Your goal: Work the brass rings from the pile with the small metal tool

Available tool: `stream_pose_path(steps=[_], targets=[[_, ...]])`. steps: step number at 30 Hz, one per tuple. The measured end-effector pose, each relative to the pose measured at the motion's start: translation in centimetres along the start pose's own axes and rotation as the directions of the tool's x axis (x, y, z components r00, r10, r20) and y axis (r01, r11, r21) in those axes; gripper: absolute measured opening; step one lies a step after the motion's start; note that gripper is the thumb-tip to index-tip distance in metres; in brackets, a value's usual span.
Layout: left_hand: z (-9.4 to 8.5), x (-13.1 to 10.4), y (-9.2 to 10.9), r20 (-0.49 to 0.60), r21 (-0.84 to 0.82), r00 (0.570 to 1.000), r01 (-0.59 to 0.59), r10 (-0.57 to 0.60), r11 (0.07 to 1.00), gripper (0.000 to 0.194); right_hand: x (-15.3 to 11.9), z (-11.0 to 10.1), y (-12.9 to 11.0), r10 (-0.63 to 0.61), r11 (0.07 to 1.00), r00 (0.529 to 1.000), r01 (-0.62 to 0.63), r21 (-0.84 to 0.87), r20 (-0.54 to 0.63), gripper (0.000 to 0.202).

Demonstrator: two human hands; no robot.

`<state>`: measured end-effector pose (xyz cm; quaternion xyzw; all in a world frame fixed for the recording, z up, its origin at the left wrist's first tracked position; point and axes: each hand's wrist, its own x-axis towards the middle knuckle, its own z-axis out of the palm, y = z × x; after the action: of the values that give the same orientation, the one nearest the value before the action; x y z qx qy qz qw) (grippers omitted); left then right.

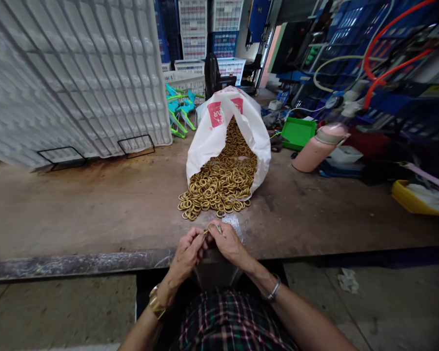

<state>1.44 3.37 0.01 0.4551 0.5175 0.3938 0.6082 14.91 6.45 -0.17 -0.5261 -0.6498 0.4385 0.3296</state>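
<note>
Two hands, fingers nearly closed: the left hand (190, 247) pinches what looks like a gold ring (205, 233) by the near edge of the worn brown surface (95, 209); the right hand (227, 241) steadies it, gripping some small metallic piece (219, 228) too. The slumped bag (207, 141) faces them, probably keeping loose rings (219, 185) reachable. Crates (193, 22) tower behind.

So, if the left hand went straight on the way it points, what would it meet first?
Most likely the right hand, just past the small gold-coloured piece in the left hand; whether the two hands touch is hard to tell.
</note>
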Motion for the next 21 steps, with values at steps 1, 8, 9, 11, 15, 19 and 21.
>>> stream_pose_path(steps=[1, 8, 9, 11, 15, 19, 21], targets=[[-0.1, -0.1, -0.1, -0.012, -0.017, 1.0, -0.013, 0.013, 1.0, 0.029, 0.0, 0.1, -0.1, 0.005, 0.999, 1.0, -0.005, -0.035, -0.006, 0.025], [-0.4, -0.5, -1.0, -0.072, -0.085, 0.996, -0.067, 0.061, 0.994, 0.028, -1.0, 1.2, -0.3, -0.031, 0.839, 0.994, 0.083, -0.538, 0.104, 0.021], [-0.3, -0.5, -1.0, -0.078, -0.081, 0.995, -0.067, 0.061, 0.994, 0.028, -1.1, 1.3, -0.3, -0.028, 0.824, 0.993, 0.086, -0.56, 0.111, 0.023], [-0.3, -0.5, -0.9, -0.094, -0.074, 0.994, -0.069, 0.062, 0.995, 0.029, -1.1, 1.3, -0.3, -0.023, 0.808, 0.992, 0.091, -0.582, 0.124, 0.024], [-0.1, -0.7, -0.6, -0.118, -0.062, 0.991, -0.065, 0.057, 0.996, 0.029, -1.1, 1.3, -0.3, -0.033, 0.794, 0.99, 0.109, -0.598, 0.136, 0.024], [0.2, -0.8, -0.6, -0.148, -0.021, 0.986, -0.081, 0.077, 0.996, 0.03, -1.1, 1.1, -0.5, -0.017, 0.789, 0.988, 0.109, -0.605, 0.156, 0.027], [0.3, -0.8, -0.8, -0.171, 0.005, 0.98, -0.098, 0.098, 0.995, 0.03, -1.0, 1.0, -0.7, -0.003, 0.778, 0.983, 0.117, -0.617, 0.183, 0.026]])
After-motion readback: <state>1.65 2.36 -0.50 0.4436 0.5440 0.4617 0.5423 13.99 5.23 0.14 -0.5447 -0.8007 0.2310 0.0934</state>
